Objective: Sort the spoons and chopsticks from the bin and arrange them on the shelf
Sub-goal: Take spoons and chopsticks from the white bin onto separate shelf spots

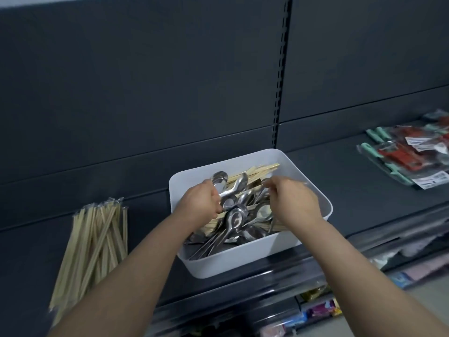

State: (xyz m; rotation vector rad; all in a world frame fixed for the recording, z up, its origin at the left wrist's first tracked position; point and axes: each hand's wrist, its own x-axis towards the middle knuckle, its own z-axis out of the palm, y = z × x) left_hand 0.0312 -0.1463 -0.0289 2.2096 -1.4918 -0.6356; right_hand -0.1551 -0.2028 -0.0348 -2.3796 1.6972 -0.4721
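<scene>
L hand [199, 203] is gripping spoons [234, 218] by handles; R hand [295, 203], just right of it in bin [218, 266], is curling, hold unclear. Steel: stiff, slick, prob. tangling; take handles.

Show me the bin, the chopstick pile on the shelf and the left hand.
bin [230, 261]: head view, front wall.
chopstick pile [97, 239]: head view, middle of bundle.
left hand [198, 203]: head view, back of hand.

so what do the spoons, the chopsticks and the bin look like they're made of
Spoons: polished metal, probably stainless steel, judging by the mirror-like glints. Chopsticks: pale, matte wood or bamboo; I cannot tell which. Bin: white plastic by its look, smooth, with moulded rounded corners.
</scene>
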